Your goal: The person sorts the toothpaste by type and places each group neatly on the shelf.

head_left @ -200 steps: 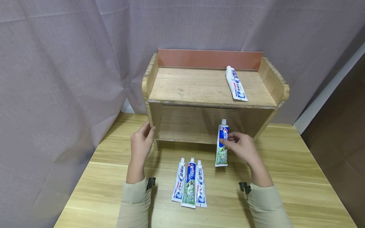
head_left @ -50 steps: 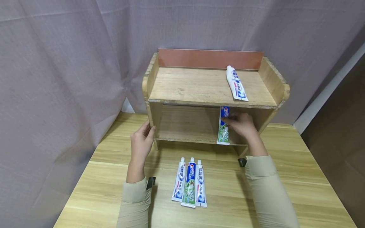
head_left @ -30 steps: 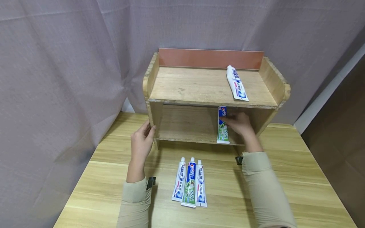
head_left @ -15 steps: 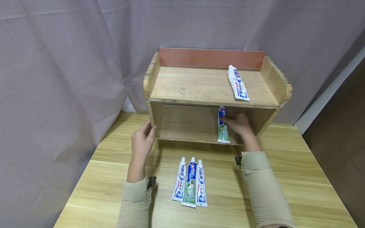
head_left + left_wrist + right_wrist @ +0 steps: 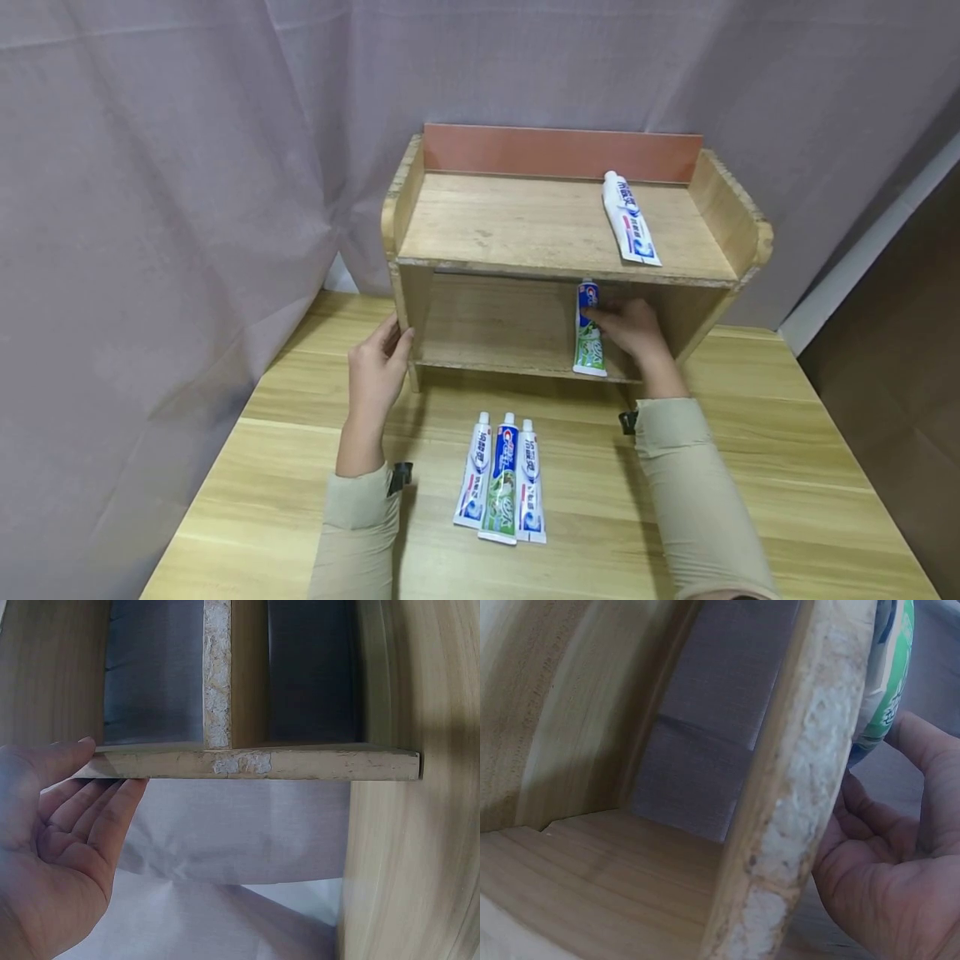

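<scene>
My right hand [image 5: 632, 329] pinches a blue-and-green toothpaste tube [image 5: 589, 350] between thumb and fingers. The tube lies over the right part of the lower board [image 5: 487, 325] of a wooden shelf [image 5: 517, 271], cap to the back, crimped end at the front edge. In the right wrist view the thumb presses the tube [image 5: 885, 690], partly hidden behind the board. My left hand [image 5: 377, 367] grips the shelf's left side panel [image 5: 315, 765], thumb on one face and fingers on the other. A white toothpaste tube [image 5: 630, 221] lies on the top board, towards the right.
On the table [image 5: 750, 433] before the shelf lie a white tube [image 5: 472, 483], a blue-and-green tube [image 5: 501, 492] and another white tube [image 5: 531, 487], side by side. A grey curtain [image 5: 187, 167] hangs behind. A brown surface [image 5: 900, 275] stands at the right.
My right hand has carried the blue-and-green tube from before the shelf onto the lower board, then drawn it slightly left. The left hand has kept its grip on the side panel.
</scene>
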